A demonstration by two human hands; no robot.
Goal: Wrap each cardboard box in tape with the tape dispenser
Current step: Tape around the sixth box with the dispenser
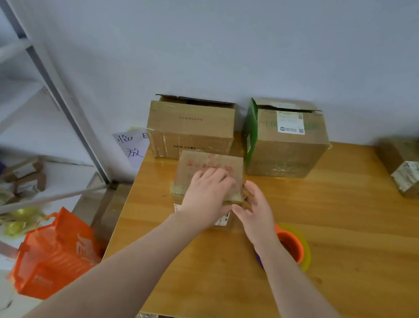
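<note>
A small cardboard box [202, 162] with red print stands on the wooden table [352, 246], with tape along its lower front edge. My left hand [206, 193] lies flat on its top, fingers spread. My right hand [255, 208] touches the box's right front corner, fingers loosely bent; whether it pinches tape I cannot tell. The tape dispenser [292, 244], orange with a yellowish tape roll, sits on the table behind my right wrist, partly hidden.
Two bigger cardboard boxes, one plain [191, 129] and one with a green side [286, 140], stand at the back against the wall. Taped parcels [414, 168] lie far right. White shelving [21, 110] and an orange bag [55, 253] stand left of the table.
</note>
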